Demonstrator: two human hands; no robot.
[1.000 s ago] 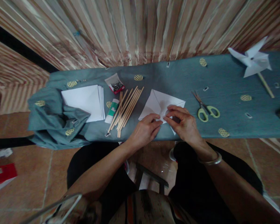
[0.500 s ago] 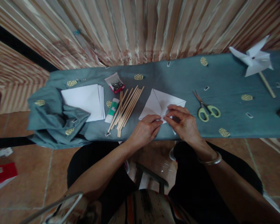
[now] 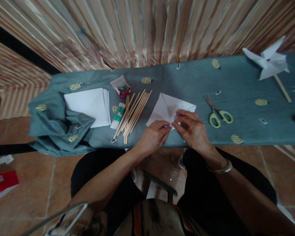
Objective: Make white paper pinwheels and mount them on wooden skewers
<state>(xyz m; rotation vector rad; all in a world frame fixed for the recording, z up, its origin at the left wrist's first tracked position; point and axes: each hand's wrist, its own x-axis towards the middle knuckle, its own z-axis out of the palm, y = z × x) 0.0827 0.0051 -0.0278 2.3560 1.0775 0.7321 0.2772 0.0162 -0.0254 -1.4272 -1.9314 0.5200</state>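
- Little shifts: the left hand (image 3: 155,137) and right hand (image 3: 193,131) stay close together left of the scissors (image 3: 216,114); a paper tip below the right is now mostly hidden, suggesting fine folding.
- Thumbs and forefingers pinch the white paper (image 3: 159,110).
- It lies left of the scissors, lines running inward from two corners.

Left hand (image 3: 153,137), right hand (image 3: 193,131), both seemingly pinching

Place: likely a home | pleated striped curtains (image 3: 147,32) | tiled floor (image 3: 64,172) | pineapple-print tablecloth (image 3: 186,80)
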